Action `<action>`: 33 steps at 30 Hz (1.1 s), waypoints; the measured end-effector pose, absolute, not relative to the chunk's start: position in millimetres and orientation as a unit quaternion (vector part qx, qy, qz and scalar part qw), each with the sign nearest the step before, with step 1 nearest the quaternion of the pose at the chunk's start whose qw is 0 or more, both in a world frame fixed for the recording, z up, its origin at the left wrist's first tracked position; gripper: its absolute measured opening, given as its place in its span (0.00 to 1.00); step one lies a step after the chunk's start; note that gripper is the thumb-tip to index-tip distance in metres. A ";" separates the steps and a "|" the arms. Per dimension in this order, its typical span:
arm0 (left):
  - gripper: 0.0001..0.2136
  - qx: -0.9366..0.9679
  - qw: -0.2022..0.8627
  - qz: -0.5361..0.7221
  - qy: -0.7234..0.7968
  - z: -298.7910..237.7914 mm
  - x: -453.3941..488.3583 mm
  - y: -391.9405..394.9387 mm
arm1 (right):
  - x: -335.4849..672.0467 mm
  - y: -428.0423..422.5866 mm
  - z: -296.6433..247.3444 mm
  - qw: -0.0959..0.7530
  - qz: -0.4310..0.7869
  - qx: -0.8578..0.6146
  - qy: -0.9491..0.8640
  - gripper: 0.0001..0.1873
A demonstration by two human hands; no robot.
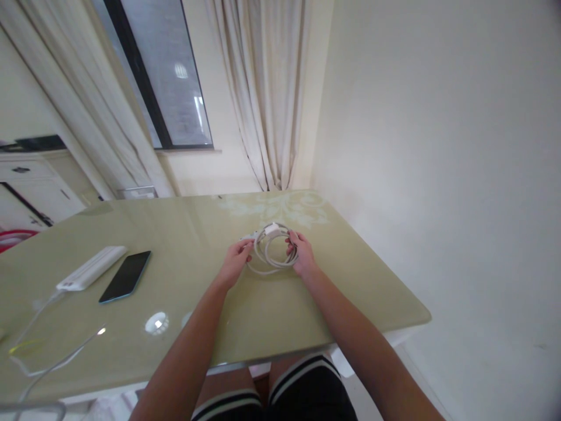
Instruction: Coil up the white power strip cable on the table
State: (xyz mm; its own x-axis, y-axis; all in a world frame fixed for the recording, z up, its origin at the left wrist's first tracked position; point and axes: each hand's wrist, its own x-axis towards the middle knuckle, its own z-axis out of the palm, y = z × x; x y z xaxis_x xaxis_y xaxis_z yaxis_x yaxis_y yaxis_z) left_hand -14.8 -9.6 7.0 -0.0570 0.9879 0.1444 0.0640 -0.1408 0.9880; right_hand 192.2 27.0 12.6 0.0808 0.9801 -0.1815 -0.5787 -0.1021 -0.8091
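A white cable [267, 252], wound into several loops, is held up just above the table [272, 318]. My right hand [301, 250] is closed around the right side of the coil. On the left, my left hand [236, 260] pinches a part of the same cable beside the loops, with thumb and fingers together. A white block-like piece [272, 229] sits at the top of the coil; whether it is a plug or an adapter I cannot tell. Another pale piece behind my left fingertips is partly hidden.
On the left lie a white power strip [93, 269] and a dark-screened phone [125, 276]. A thin white charging cable [65, 358] with a yellow tie runs along the table's front left. A wall [438, 175] borders the table's right side; curtains [267, 88] hang behind it.
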 end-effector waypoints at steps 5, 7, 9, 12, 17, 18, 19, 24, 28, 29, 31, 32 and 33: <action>0.26 0.548 0.406 0.527 0.506 10.3 -10.9 -9.9 | 198.3 32.2 14.7 0.666 0.599 -0.365 -0.254 0.16; 0.26 0.578 0.385 0.509 0.508 11.3 -9.4 -10.7 | 202.4 34.6 14.8 0.678 0.602 -0.363 -0.215 0.13; 0.25 0.617 0.382 0.477 0.495 11.7 -9.6 -11.6 | 206.3 36.3 14.4 0.682 0.611 -0.364 -0.169 0.11; 0.24 0.660 0.383 0.421 0.490 11.9 -14.7 -13.1 | 208.5 36.2 13.5 0.676 0.619 -0.363 -0.170 0.12; 0.25 0.717 0.374 0.348 0.475 15.7 -28.1 -16.7 | 201.5 29.3 16.0 0.637 0.675 -0.307 -0.210 0.12; 0.25 0.726 0.376 0.342 0.464 16.6 -29.6 -17.3 | 200.3 27.6 17.3 0.629 0.691 -0.290 -0.208 0.11; 0.26 0.732 0.379 0.338 0.454 17.4 -30.4 -17.9 | 199.7 26.1 18.6 0.622 0.703 -0.277 -0.206 0.10; 0.25 0.752 0.404 0.306 0.422 18.3 -27.2 -20.2 | 203.0 21.2 21.6 0.607 0.718 -0.252 -0.230 0.09; 0.23 0.772 0.435 0.261 0.384 18.2 -22.3 -23.8 | 204.9 19.0 19.8 0.602 0.712 -0.252 -0.259 0.08; 0.23 0.774 0.439 0.256 0.378 18.1 -20.9 -24.8 | 205.1 18.7 19.6 0.601 0.712 -0.252 -0.262 0.09; 0.23 0.776 0.442 0.251 0.372 17.4 -17.4 -26.7 | 205.8 18.3 20.1 0.595 0.711 -0.255 -0.274 0.10; 0.22 0.776 0.442 0.253 0.372 16.8 -15.1 -27.5 | 206.7 18.4 20.8 0.592 0.709 -0.260 -0.283 0.10; 0.22 0.774 0.439 0.258 0.375 16.2 -12.5 -28.0 | 207.8 18.6 21.9 0.589 0.704 -0.267 -0.294 0.11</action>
State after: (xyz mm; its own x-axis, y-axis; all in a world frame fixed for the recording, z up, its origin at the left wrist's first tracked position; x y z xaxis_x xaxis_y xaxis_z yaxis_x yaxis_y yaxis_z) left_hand -12.5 -28.0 16.2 0.5852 0.8079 0.0696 0.3544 -0.3320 0.8742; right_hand 207.8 18.6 21.9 -0.1647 0.9859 -0.0305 -0.6723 -0.1348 -0.7279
